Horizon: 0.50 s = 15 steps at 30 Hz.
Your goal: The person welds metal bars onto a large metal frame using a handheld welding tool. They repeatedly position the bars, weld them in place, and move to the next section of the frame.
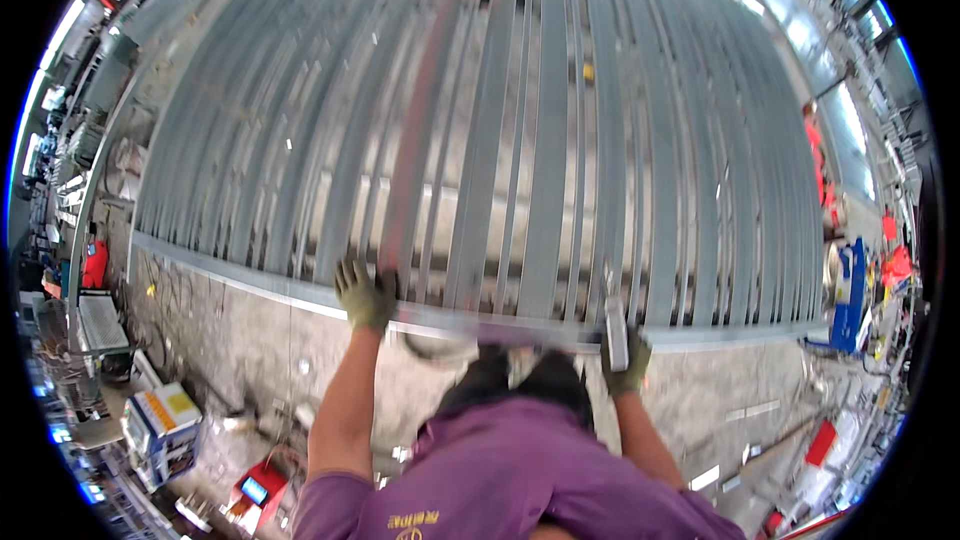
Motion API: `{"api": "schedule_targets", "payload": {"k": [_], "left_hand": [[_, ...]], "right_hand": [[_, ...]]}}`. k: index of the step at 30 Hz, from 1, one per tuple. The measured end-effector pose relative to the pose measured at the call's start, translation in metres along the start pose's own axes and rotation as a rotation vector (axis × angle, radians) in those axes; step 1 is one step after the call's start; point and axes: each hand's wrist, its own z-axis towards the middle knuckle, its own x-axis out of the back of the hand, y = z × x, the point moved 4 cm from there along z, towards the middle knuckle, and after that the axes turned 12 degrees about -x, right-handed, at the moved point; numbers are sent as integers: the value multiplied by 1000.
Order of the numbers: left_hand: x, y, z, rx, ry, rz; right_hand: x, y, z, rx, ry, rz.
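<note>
A wide grey metal frame point(720, 335) with long parallel slats point(545, 160) spreads out in front of me. My left hand point(366, 295), in an olive glove, rests on its near edge with fingers apart and nothing in them. My right hand point(628, 365), gloved alike, is closed around a short silver-grey bar-shaped piece point(617, 335) at that same edge. The piece points away from me, its thin far tip over the slats; blur hides its exact kind. A blurred red streak point(425, 110) runs along one slat near my left hand.
A small yellow item point(588, 71) lies among the slats. On the concrete floor point(250, 340) to the left stand a blue-and-white box-shaped machine point(165, 430) and a red device with a screen point(258, 492). Blue metal parts point(850, 295) stand beyond the frame's right end.
</note>
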Motion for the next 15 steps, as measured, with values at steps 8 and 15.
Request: {"api": "schedule_targets", "payload": {"k": [8, 15], "left_hand": [[51, 13, -82, -48, 170, -401], [8, -38, -371, 147, -1142, -549]], "right_hand": [[20, -19, 19, 51, -6, 183], [10, -4, 23, 152, 22, 199]]}}
